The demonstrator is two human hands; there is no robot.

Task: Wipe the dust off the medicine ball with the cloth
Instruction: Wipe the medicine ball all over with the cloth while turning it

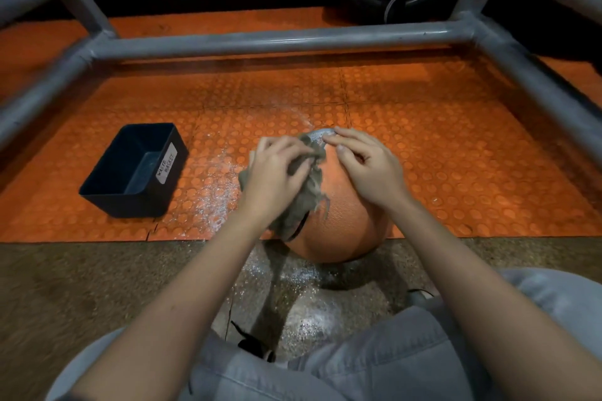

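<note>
An orange medicine ball (345,225) sits on the floor at the near edge of the orange studded mat, right in front of my knees. A crumpled grey cloth (306,195) lies over its top and left side. My left hand (277,176) grips the cloth against the ball, fingers curled into the fabric. My right hand (365,166) rests on the ball's upper right, and its fingertips pinch the far edge of the cloth at the top. White dust shows on the top of the ball and is scattered on the mat to its left.
A black bin (136,169) labelled "waste basket" stands on the orange mat (423,140) to the left. A grey metal tube frame (277,39) crosses above and along both sides. White dust speckles the brown floor (65,286) between my knees.
</note>
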